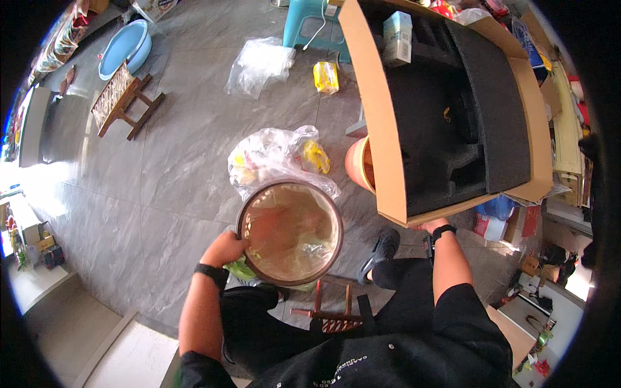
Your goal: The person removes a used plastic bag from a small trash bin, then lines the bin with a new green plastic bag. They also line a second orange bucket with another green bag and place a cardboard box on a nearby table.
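My left hand is closed on the rim of a round trash bin with a dark brown rim. A thin see-through liner covers its inside, and crumpled green plastic bunches below my fingers. My right hand grips the near edge of a large open cardboard box; its fingers are partly hidden by the box. Black foam with hollows fills the box, and a small light-blue carton sits at its far left corner. A crumpled clear plastic bag lies beyond the bin.
An orange bucket stands partly behind the box. Clear plastic wrap, a yellow packet and a blue-green stool are farther off. A wooden stool and blue basin are at far left. Cluttered shelves line the right.
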`<control>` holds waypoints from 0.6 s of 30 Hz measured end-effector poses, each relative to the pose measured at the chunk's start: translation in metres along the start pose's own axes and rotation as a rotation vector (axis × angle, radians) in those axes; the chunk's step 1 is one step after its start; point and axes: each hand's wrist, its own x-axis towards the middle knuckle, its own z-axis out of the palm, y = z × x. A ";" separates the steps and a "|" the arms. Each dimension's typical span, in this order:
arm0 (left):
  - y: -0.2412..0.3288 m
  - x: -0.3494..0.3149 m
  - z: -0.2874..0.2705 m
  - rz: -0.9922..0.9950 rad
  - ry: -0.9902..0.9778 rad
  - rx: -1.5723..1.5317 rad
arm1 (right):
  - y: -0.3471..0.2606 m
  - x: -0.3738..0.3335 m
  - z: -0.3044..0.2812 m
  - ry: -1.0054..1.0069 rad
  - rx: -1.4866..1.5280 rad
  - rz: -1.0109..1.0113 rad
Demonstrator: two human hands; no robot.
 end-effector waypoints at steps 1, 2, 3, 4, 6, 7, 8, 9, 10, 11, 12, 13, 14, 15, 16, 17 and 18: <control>0.001 0.018 -0.005 -0.018 -0.055 0.113 | 0.003 0.013 -0.008 0.042 0.076 -0.015; 0.002 0.036 -0.007 -0.022 -0.092 0.259 | 0.003 0.025 -0.009 0.072 0.148 -0.040; 0.000 0.047 -0.009 0.004 -0.068 0.348 | 0.001 0.032 -0.007 0.090 0.211 -0.064; 0.000 0.060 -0.012 -0.013 -0.086 0.420 | -0.003 0.038 -0.001 0.099 0.266 -0.089; -0.010 0.072 -0.014 -0.001 -0.072 0.501 | -0.007 0.040 0.020 0.087 0.347 -0.139; -0.017 0.075 -0.014 -0.022 -0.035 0.550 | -0.012 0.038 0.031 0.074 0.376 -0.166; -0.025 0.075 -0.013 -0.042 0.001 0.595 | -0.015 0.034 0.041 0.057 0.391 -0.193; -0.032 0.076 -0.011 -0.061 0.041 0.652 | -0.019 0.030 0.048 0.037 0.402 -0.222; -0.040 0.078 -0.010 -0.080 0.033 0.622 | -0.022 0.026 0.054 0.023 0.395 -0.252; -0.051 0.076 -0.007 -0.100 0.021 0.615 | -0.025 0.022 0.059 0.006 0.371 -0.321; -0.063 0.073 -0.005 -0.123 0.001 0.615 | -0.026 0.017 0.061 -0.002 0.327 -0.350; -0.075 0.072 -0.005 -0.126 0.001 0.577 | -0.026 0.011 0.065 0.020 0.219 -0.357; -0.087 0.069 -0.006 -0.128 -0.006 0.633 | -0.027 0.008 0.065 0.040 0.076 -0.391; -0.098 0.070 -0.006 -0.149 -0.005 0.550 | -0.027 0.003 0.069 0.073 0.025 -0.396; -0.110 0.067 -0.010 -0.179 -0.012 0.509 | -0.027 -0.002 0.070 0.082 -0.090 -0.419; -0.119 0.067 -0.013 -0.212 0.008 0.527 | -0.028 -0.008 0.074 0.035 -0.139 -0.479; -0.126 0.068 -0.017 -0.208 0.019 0.526 | -0.030 -0.014 0.078 0.005 -0.205 -0.461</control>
